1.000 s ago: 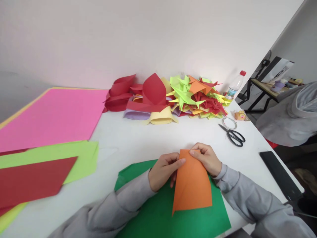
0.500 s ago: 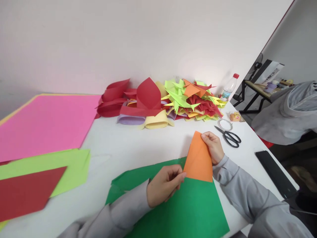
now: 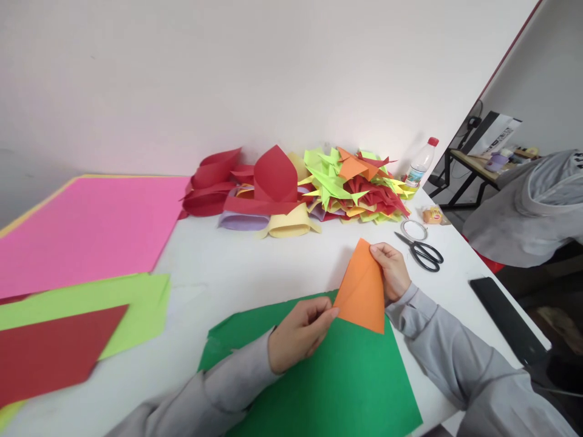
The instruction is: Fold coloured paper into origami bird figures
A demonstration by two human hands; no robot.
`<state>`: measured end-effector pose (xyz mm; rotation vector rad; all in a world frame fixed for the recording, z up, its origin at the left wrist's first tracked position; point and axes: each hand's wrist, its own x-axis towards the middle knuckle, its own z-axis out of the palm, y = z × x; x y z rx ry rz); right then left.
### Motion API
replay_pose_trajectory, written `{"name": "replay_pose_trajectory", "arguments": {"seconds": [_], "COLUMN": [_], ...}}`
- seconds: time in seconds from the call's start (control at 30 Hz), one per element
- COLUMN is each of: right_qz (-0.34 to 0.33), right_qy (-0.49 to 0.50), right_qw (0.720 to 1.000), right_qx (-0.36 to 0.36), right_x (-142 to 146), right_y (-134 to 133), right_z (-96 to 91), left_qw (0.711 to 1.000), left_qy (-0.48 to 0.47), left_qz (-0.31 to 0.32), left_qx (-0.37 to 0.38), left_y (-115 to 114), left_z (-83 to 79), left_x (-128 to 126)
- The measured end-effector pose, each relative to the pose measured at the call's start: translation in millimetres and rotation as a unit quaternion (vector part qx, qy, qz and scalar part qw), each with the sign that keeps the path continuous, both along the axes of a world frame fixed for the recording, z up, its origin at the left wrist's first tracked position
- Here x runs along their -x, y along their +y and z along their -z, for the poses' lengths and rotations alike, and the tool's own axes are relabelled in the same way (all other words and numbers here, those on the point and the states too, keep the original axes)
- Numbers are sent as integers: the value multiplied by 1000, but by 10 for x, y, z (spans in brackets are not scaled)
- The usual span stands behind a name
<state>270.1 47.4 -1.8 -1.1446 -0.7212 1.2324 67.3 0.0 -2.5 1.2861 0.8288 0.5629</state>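
Between my two hands is a folded piece of orange paper (image 3: 363,291), raised over the far edge of a large green sheet (image 3: 337,376). A diagonal crease runs across its face. My left hand (image 3: 301,334) pinches its lower left corner between thumb and fingers. With the thumb in front, my right hand (image 3: 392,270) grips the upper right edge; the fingers behind the paper are partly hidden. Black-handled scissors (image 3: 423,250) lie to the right of my right hand, beside a roll of tape (image 3: 414,229).
Folded paper shapes (image 3: 355,182) and curled red paper pieces (image 3: 276,182) are heaped along the wall. Pink (image 3: 100,230), lime (image 3: 146,315) and dark red sheets (image 3: 54,352) lie at left. A bottle (image 3: 421,162) stands at back right, a black slab (image 3: 507,318) nearer. Another person (image 3: 532,212) is beyond the table.
The orange paper has turned slightly, its bottom edge now slanting more and its lower right corner shifted left. My left hand has moved a little left and up with it.
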Motion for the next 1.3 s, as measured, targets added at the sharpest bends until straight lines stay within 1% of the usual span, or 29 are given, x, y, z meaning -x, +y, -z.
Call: {"name": "replay_pose_trajectory", "arguments": {"seconds": [0.1,0.23,0.4,0.5,0.57,0.63,0.7,0.77,0.83,0.9,0.97,1.07,1.17,1.3], "right_qz": [-3,-12,-26,-20,-29,-58,-100,-152,-183,-196,-208,-230,-253,-255], "right_qy": [10,23,33,43,43,36,20,-9,-13,10,29,25,7,0], "right_qw": [1000,999,999,999,999,998,995,988,983,980,977,972,967,966], "right_qx": [10,22,24,13,8,12,20,19,16,20,28,31,29,32], "right_x": [11,37,38,13,27,85,173,255,302,314,310,317,342,345], "right_y": [8,7,31,60,43,-16,-105,-194,-260,-298,-322,-359,-395,-413], "right_z": [-4,-9,-18,-30,-36,-39,-42,-55,-76,-93,-93,-59,-22,-18], "left_qw": [1000,999,1000,999,999,999,998,998,999,998,995,990,990,990], "left_qy": [-9,0,-2,-12,-26,-37,-34,-19,-12,-16,-29,-48,-78,-86], "left_qz": [-4,-8,0,21,5,-35,-58,-53,-45,-62,-99,-132,-116,-109], "left_qx": [-6,-36,-30,-34,-26,-11,-5,-3,-1,2,6,20,33,31], "left_y": [4,-1,-28,-25,-1,29,47,47,39,35,42,60,63,53], "left_z": [-14,-67,-141,-120,-71,-21,6,7,0,1,9,7,-27,-51], "left_x": [5,0,27,73,92,87,66,45,40,54,77,99,96,97]}}
